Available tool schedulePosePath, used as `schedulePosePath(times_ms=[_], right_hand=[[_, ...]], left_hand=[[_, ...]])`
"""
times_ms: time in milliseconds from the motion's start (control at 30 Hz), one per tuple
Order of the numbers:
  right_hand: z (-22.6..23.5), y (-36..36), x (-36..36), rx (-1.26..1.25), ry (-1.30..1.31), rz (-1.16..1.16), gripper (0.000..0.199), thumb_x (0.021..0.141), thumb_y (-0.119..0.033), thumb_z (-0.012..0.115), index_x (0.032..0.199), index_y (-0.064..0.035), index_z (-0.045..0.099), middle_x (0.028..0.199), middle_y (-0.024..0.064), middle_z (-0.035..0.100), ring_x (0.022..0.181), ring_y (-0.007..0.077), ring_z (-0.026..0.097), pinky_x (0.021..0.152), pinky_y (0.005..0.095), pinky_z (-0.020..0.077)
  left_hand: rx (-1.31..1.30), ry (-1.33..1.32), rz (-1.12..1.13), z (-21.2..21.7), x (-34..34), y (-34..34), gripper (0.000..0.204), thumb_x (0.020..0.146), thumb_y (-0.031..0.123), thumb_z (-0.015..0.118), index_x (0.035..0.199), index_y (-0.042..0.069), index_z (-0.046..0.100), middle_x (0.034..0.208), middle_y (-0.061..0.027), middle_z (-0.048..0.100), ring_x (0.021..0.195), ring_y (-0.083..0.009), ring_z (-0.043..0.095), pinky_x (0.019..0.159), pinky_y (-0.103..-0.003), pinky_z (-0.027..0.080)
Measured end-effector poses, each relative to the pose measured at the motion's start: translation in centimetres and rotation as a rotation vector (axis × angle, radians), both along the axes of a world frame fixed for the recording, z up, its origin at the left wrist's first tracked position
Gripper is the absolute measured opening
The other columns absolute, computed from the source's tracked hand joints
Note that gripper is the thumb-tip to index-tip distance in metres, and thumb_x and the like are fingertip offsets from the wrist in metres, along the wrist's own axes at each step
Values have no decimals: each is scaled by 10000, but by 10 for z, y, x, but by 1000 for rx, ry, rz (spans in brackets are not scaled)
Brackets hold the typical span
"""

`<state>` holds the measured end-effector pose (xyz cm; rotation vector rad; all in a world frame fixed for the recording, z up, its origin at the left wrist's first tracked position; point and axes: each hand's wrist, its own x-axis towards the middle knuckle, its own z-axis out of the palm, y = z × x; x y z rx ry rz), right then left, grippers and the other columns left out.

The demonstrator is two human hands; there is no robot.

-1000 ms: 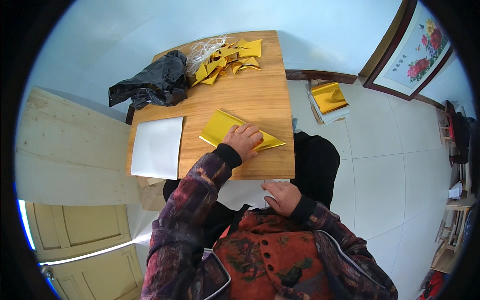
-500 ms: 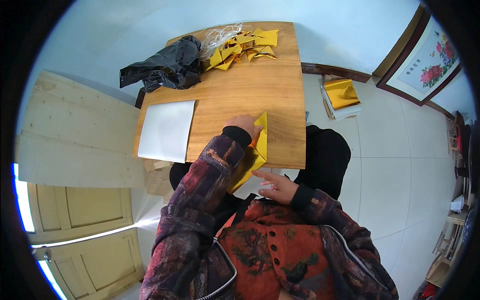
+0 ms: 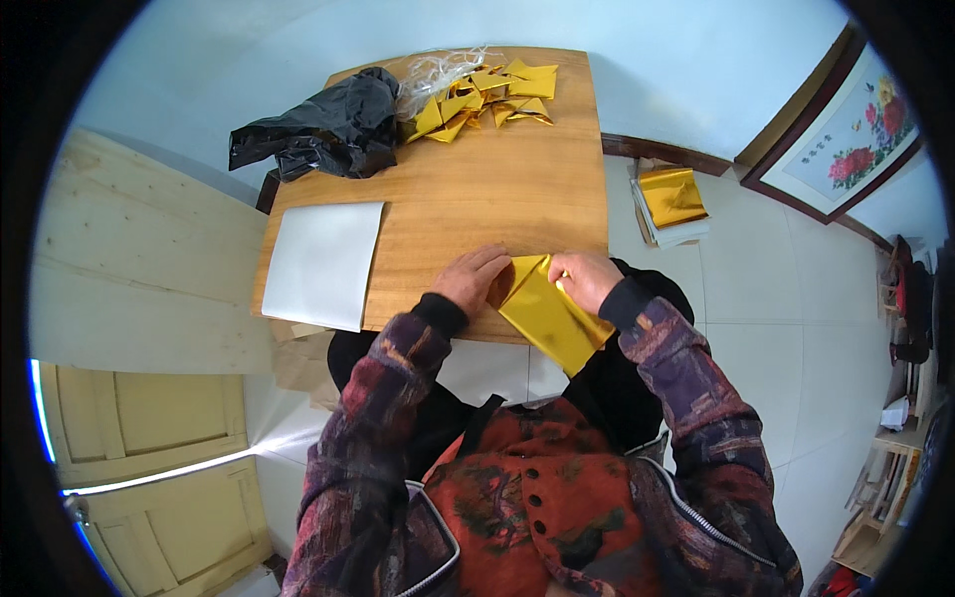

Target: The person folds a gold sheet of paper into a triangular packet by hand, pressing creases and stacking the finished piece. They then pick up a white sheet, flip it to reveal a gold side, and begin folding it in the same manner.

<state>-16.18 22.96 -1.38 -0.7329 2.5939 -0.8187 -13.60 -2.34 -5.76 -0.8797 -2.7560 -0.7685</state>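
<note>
A partly folded sheet of gold foil paper (image 3: pixel 555 323) lies over the near edge of the wooden table (image 3: pixel 477 179), its lower end jutting out above my lap. At its upper left edge my left hand (image 3: pixel 475 280) holds the paper, thumb side hidden against the fold. My right hand (image 3: pixel 589 280) has its fingers curled on the upper right part, pinching the foil. Folded gold foil pieces (image 3: pixel 482 98) are heaped at the table's far side. To the left of my hands lies a silvery-white sheet stack (image 3: pixel 323 261).
A crumpled black plastic bag (image 3: pixel 343 124) and clear plastic strips (image 3: pixel 438 80) sit at the far left of the table. On the floor to the right is a stack of gold foil sheets (image 3: pixel 673 196). A framed flower picture (image 3: pixel 846 149) leans by the wall.
My right hand, apart from the paper with fingers spread before, has moved up and now grips it. The gold paper has turned, its lower end swinging right. My left hand has shifted slightly left and down.
</note>
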Motion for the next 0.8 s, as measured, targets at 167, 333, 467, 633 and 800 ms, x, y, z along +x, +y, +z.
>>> schedulePosePath(times_ms=[167, 333, 467, 633, 800], right_hand=[[7, 6, -9, 27, 271, 37, 272, 845, -156, 641, 1089, -36, 622, 1276, 136, 562, 1152, 340, 538, 945, 410, 443], [-16, -32, 42, 133, 338, 131, 672, 881, -322, 645, 1423, -13, 396, 1508, 148, 367, 1425, 326, 288, 1152, 505, 239], [-35, -52, 49, 76, 385, 82, 772, 855, -384, 670, 1458, -31, 341, 1530, 115, 328, 1439, 296, 264, 1158, 502, 227], [-44, -45, 41, 83, 377, 31, 825, 827, -425, 692, 1458, -26, 340, 1538, 117, 316, 1440, 286, 263, 1163, 494, 213], [-49, -44, 42, 108, 389, 31, 847, 836, -491, 660, 1462, -19, 339, 1558, 120, 283, 1456, 282, 228, 1176, 490, 175]], left_hand=[[90, 34, 208, -14, 25, 3, 376, 854, 67, 571, 1230, 58, 584, 1315, -125, 578, 1271, -321, 508, 1034, -419, 434], [-74, 149, 160, -16, 25, 13, 395, 847, 91, 586, 1242, 76, 594, 1349, -108, 561, 1275, -311, 509, 1033, -419, 439], [-68, 89, 155, -13, 26, 18, 414, 841, 96, 614, 1254, 77, 592, 1350, -109, 560, 1273, -312, 513, 1026, -421, 448], [-47, 0, 189, -10, 28, 22, 436, 861, 117, 585, 1294, 61, 568, 1390, -102, 528, 1312, -295, 475, 1082, -413, 393], [-91, -74, 159, -10, 34, 21, 542, 859, 98, 605, 1380, 42, 469, 1477, -135, 421, 1386, -324, 372, 1126, -447, 328]])
